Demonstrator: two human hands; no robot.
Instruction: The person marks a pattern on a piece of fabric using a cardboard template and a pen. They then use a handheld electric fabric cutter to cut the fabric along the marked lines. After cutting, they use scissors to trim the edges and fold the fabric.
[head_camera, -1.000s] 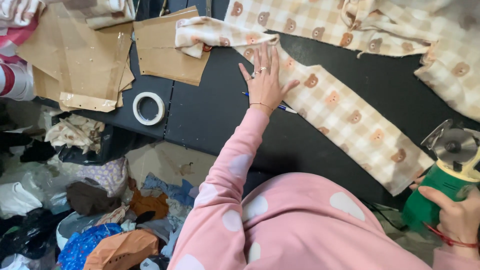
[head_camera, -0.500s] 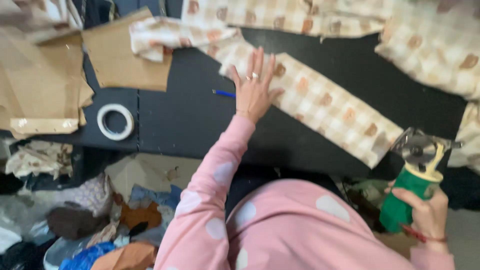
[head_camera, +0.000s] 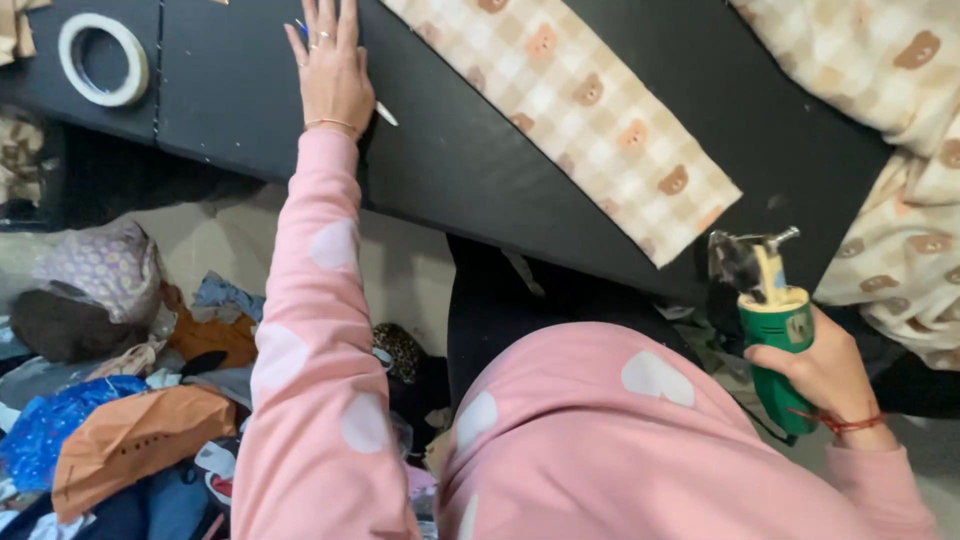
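From the head view, your left hand (head_camera: 333, 72) lies flat with fingers spread on the black desk (head_camera: 470, 150), arm stretched forward in its pink spotted sleeve, resting on a thin white pen (head_camera: 384, 113) beside the beige checked bear-print fabric strip (head_camera: 590, 110). Your right hand (head_camera: 825, 375) is wrapped tight around the green handheld electric fabric cutter (head_camera: 775, 330), held upright just below the desk edge. A white tape roll (head_camera: 102, 58) sits well apart to the left.

On the black desk (head_camera: 250, 90), the white tape ring (head_camera: 103, 58) lies left of the left hand (head_camera: 333, 75); the checked bear-print cloth strip (head_camera: 590, 110) lies to its right.
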